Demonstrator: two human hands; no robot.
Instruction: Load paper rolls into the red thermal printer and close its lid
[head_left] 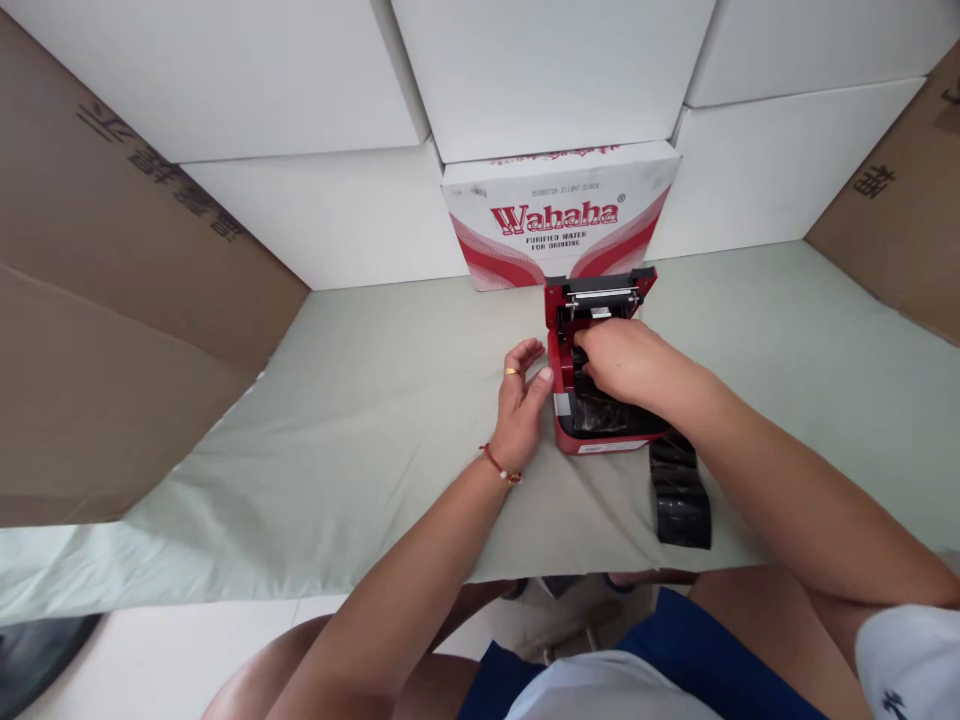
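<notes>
A small red printer (564, 425) with its lid (600, 295) tipped open stands on a pale green cloth (360, 440). My left hand (519, 405) rests against the printer's left side, thumb on the casing, fingers spread open. My right hand (624, 362) reaches into the open bay with fingers curled onto the black ribbon or film (600, 412) inside. A strip of that black film (681, 492) trails out of the front and lies on the cloth toward the table's near edge.
A Wahaha water carton (561, 215) stands right behind the printer, among stacked white boxes (315, 210). Brown cardboard (112, 300) walls the left side and more cardboard (900, 200) the right. The table's near edge runs just beyond my knees.
</notes>
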